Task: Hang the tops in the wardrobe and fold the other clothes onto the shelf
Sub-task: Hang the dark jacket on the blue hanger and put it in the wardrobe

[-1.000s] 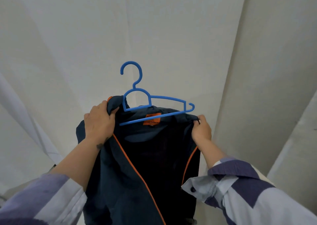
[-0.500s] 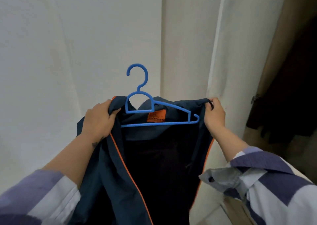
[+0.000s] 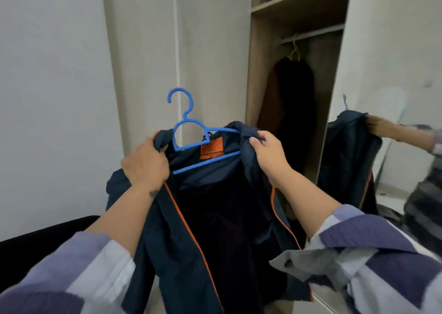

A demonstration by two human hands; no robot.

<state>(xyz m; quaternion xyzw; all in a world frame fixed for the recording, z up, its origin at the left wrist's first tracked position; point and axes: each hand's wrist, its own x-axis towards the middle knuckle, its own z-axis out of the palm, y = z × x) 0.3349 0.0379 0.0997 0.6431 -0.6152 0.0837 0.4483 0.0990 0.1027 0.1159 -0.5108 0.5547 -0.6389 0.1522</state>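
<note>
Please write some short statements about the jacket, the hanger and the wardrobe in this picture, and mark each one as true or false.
1. The left hand and the right hand both grip the navy jacket. True.
2. The blue hanger already hangs on the wardrobe rail. False: it is still in the jacket, held in front of the wardrobe.
3. The rail is empty. False: a dark garment hangs there on a green hanger.
4. The jacket has orange piping. True.
</note>
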